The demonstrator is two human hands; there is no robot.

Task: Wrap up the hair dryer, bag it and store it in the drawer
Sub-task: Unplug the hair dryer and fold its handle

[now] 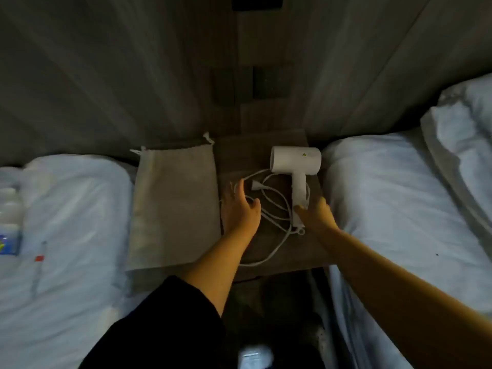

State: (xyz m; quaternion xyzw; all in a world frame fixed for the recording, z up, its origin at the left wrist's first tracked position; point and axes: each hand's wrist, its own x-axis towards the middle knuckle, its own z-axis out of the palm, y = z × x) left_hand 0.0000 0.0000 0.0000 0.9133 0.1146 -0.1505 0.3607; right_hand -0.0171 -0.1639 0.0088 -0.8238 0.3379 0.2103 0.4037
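Note:
A white hair dryer [296,162] lies on a dark wooden nightstand [239,158], barrel at the far side, handle pointing toward me. Its white cord [277,198] lies in loose loops left of the handle, with the plug [257,185] among them. My right hand [315,215] touches the lower handle, fingers curled against it. My left hand [239,206] rests with fingers apart on the cord loops. A beige drawstring bag [175,206] lies flat to the left, mouth at the far end.
White bedding lies on both sides: a bed [66,222] at left with a plastic bottle [9,222] on it, and a bed [399,209] at right with a pillow [468,134]. Padded headboard panels rise behind. The floor below is dark.

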